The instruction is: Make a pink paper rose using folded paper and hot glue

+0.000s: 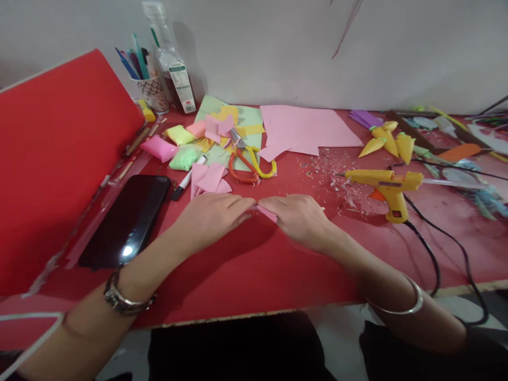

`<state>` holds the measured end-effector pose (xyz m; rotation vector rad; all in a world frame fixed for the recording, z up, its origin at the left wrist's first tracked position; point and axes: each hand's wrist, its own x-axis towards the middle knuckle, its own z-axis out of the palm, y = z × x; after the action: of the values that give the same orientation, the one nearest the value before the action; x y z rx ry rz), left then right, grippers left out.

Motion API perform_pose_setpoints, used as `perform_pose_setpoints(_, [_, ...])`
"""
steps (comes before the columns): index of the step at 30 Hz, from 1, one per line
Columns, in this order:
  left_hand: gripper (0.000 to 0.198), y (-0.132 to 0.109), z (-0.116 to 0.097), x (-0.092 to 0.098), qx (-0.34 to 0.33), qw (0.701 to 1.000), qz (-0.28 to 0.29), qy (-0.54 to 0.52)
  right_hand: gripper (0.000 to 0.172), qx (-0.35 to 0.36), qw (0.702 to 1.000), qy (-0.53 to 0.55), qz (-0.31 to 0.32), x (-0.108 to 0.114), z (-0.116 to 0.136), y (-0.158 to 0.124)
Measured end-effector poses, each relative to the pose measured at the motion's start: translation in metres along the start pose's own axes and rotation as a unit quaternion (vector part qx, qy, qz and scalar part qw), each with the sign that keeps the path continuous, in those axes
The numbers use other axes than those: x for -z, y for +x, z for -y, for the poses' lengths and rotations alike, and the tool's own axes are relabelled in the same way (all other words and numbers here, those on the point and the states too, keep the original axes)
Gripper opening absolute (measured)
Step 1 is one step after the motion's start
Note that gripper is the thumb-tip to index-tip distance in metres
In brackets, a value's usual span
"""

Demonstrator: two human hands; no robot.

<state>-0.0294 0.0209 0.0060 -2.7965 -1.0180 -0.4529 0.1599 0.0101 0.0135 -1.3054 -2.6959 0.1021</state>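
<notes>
Both hands meet over the middle of the red table, fingertips almost touching. Between them is a small folded piece of pink paper [267, 213], mostly covered by the fingers. My right hand [299, 216] pinches it, its edge showing under the fingers. My left hand [216, 217] is closed too, with its thumb and index finger at the paper's other end. Just beyond my left hand lie cut pink paper pieces [210, 179] and a white marker [188, 179]. Behind the hands rest scissors [254, 163] with one orange and one yellow handle loop.
A yellow glue gun [384, 182] with a black cord lies at right, near yellow paper cones [391, 142]. Pink sheet [305, 127] lies at the wall. A phone [129, 219], a red board [59, 169], a bottle [178, 79] and a pen cup [151, 94] are at left.
</notes>
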Motion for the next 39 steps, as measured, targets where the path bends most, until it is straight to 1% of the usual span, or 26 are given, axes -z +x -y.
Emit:
perform_pose_setpoints(2, [0.031,0.000,0.000,0.000,-0.065,0.992,-0.043,0.097,0.021,-0.030,0.994,0.101,0.036,0.004,-0.002,0.001])
perform_pose_setpoints(4, [0.031,0.001,0.000,0.002,-0.102,0.981,-0.072,0.147,0.027,-0.027,0.973,0.217,0.071,0.009,-0.004,0.001])
perform_pose_setpoints(6, [0.032,0.003,-0.002,0.005,-0.116,0.977,-0.087,0.156,0.032,-0.015,0.945,0.309,0.101,0.013,-0.005,0.001])
perform_pose_setpoints(7, [0.034,0.003,-0.003,0.005,-0.117,0.978,-0.088,0.152,0.033,-0.013,0.935,0.335,0.113,0.014,-0.006,0.001])
perform_pose_setpoints(9, [0.038,0.003,-0.004,0.005,-0.108,0.982,-0.079,0.137,0.034,-0.016,0.930,0.347,0.124,0.014,-0.007,0.000])
perform_pose_setpoints(11, [0.040,0.003,-0.006,0.003,-0.075,0.988,-0.060,0.118,0.034,-0.015,0.936,0.333,0.114,0.012,-0.007,0.001])
perform_pose_setpoints(14, [0.046,0.001,-0.009,0.000,0.001,0.996,-0.004,0.087,0.032,-0.008,0.956,0.277,0.101,0.006,-0.007,0.003])
perform_pose_setpoints(17, [0.053,0.000,-0.010,0.001,0.071,0.995,0.060,0.031,0.032,-0.005,0.978,0.178,0.108,0.002,-0.006,0.004])
perform_pose_setpoints(19, [0.055,0.001,-0.009,0.003,0.106,0.989,0.093,-0.042,0.029,0.006,0.989,0.104,0.103,0.002,-0.004,0.004])
perform_pose_setpoints(21, [0.053,0.001,-0.008,0.006,0.129,0.975,0.118,-0.137,0.024,0.034,0.995,0.037,0.083,0.003,-0.003,0.002])
perform_pose_setpoints(24, [0.047,0.002,-0.004,0.009,0.148,0.938,0.147,-0.277,0.017,0.079,0.994,-0.046,0.053,0.006,0.000,0.000])
perform_pose_setpoints(26, [0.044,0.002,-0.004,0.010,0.155,0.914,0.167,-0.335,0.016,0.088,0.992,-0.078,0.045,0.007,0.002,0.000])
perform_pose_setpoints(27, [0.043,0.002,-0.004,0.011,0.155,0.911,0.173,-0.340,0.015,0.086,0.992,-0.079,0.046,0.007,0.003,0.000])
perform_pose_setpoints(28, [0.042,0.002,-0.005,0.011,0.153,0.918,0.173,-0.324,0.016,0.078,0.993,-0.069,0.050,0.007,0.002,0.000])
perform_pose_setpoints(30, [0.039,0.002,-0.008,0.011,0.137,0.951,0.163,-0.224,0.021,0.050,0.997,-0.017,0.064,0.008,0.000,0.000])
perform_pose_setpoints(32, [0.033,0.002,-0.010,0.009,0.090,0.984,0.133,-0.082,0.031,0.020,0.995,0.061,0.078,0.009,-0.004,0.001])
perform_pose_setpoints(33, [0.030,0.003,-0.011,0.007,0.052,0.992,0.112,-0.017,0.033,0.016,0.991,0.105,0.086,0.011,-0.006,0.001])
perform_pose_setpoints(34, [0.027,0.003,-0.012,0.006,0.008,0.996,0.086,0.036,0.034,0.019,0.984,0.149,0.096,0.012,-0.008,0.001])
perform_pose_setpoints(36, [0.026,0.003,-0.012,0.003,-0.072,0.992,0.026,0.100,0.031,0.039,0.963,0.235,0.126,0.015,-0.012,0.001])
perform_pose_setpoints(37, [0.027,0.003,-0.011,0.003,-0.099,0.988,0.002,0.118,0.029,0.046,0.950,0.274,0.142,0.017,-0.014,0.001])
perform_pose_setpoints(39, [0.028,0.004,-0.010,0.002,-0.122,0.983,-0.029,0.137,0.028,0.044,0.928,0.330,0.168,0.018,-0.015,0.001])
